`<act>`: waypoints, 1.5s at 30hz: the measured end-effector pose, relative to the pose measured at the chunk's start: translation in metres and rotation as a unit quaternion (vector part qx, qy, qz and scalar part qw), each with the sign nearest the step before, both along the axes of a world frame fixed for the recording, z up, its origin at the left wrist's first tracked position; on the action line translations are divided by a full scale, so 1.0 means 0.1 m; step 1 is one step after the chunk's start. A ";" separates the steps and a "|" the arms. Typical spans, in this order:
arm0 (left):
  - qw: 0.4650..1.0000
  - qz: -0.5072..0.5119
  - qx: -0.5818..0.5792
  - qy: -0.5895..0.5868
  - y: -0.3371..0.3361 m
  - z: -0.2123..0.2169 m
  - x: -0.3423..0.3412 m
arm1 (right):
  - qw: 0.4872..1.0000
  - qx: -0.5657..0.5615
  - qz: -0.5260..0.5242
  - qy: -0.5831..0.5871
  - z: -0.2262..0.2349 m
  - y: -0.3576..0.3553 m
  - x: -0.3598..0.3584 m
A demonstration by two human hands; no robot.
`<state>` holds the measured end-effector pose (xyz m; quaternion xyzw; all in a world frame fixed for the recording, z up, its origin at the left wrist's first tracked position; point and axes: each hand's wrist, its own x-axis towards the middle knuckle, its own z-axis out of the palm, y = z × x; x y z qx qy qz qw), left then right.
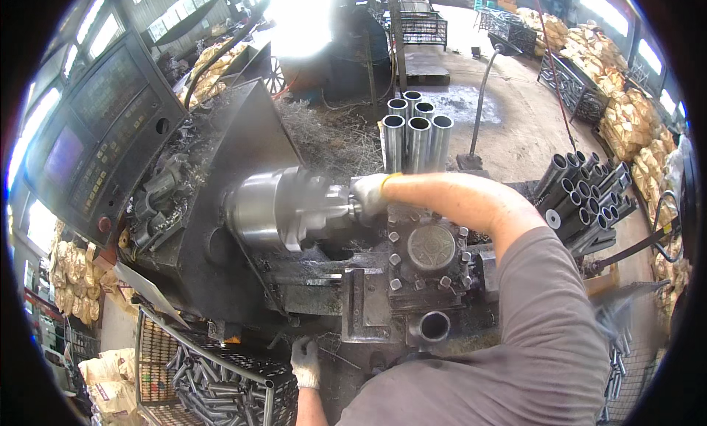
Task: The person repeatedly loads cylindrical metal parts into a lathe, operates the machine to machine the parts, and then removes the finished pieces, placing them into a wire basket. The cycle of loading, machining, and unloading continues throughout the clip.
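Note:
My right hand [370,195], in a white glove with a yellow cuff, reaches across to the lathe chuck [266,209]. Its fingers close round the outer end of a shiny metal workpiece [339,202] that sticks out from the chuck jaws. The jaws look smeared, and the glove hides the workpiece's tip. Low down in front of the machine is my left hand [305,363], also gloved, its fingers curled. A thin metal rod [340,357] shows beside them; whether they grip it is unclear. The square tool post [429,253] stands under my right forearm.
Upright metal tubes [418,135] stand beyond the tool post, and more tubes [582,194] are stacked at right. One short tube [434,326] stands nearest me. At lower left is a wire basket [158,352] of small tubes. A control panel [99,131] rises at left.

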<state>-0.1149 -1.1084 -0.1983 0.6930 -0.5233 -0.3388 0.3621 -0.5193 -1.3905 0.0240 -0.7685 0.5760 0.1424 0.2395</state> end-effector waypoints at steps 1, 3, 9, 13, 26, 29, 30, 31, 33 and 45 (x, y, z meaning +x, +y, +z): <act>1.000 0.018 -0.012 0.002 0.03 0.14 -0.01 | 0.995 0.097 0.004 -0.010 0.16 -0.07 0.00; 0.994 -0.017 -0.059 -0.091 -0.19 0.71 -0.19 | 0.975 0.187 -0.015 -0.123 -0.18 -0.35 -0.29; 0.846 -0.119 -0.429 -0.293 -2.10 1.90 -0.60 | 0.990 0.027 0.037 -0.130 -0.19 -0.11 -0.33; 0.786 -0.105 -0.484 -0.370 -2.69 1.58 -0.62 | 0.985 -0.136 0.049 0.099 0.41 0.33 -0.47; 0.728 -0.243 -0.018 0.640 -0.33 1.92 -0.85 | 0.948 -0.225 -0.192 -0.114 0.95 3.02 1.81; 0.787 -0.145 0.224 0.557 -0.13 1.76 -0.69 | 0.918 -0.162 -0.309 -0.191 0.02 3.46 1.81; 0.797 -0.116 0.250 0.537 -0.13 1.62 -0.71 | 0.919 -0.099 -0.333 -0.189 -0.37 3.54 1.74; 0.806 -0.090 0.280 0.513 -0.13 1.37 -0.76 | 0.910 -0.029 -0.357 -0.210 -0.69 3.59 1.68; 0.818 -0.092 0.296 0.486 -0.09 1.05 -0.82 | 0.890 0.044 -0.368 -0.264 -0.94 3.59 1.60; 0.714 -0.173 0.314 0.601 -0.13 0.54 -0.47 | 0.875 -0.022 -0.315 -0.368 -0.87 4.24 0.98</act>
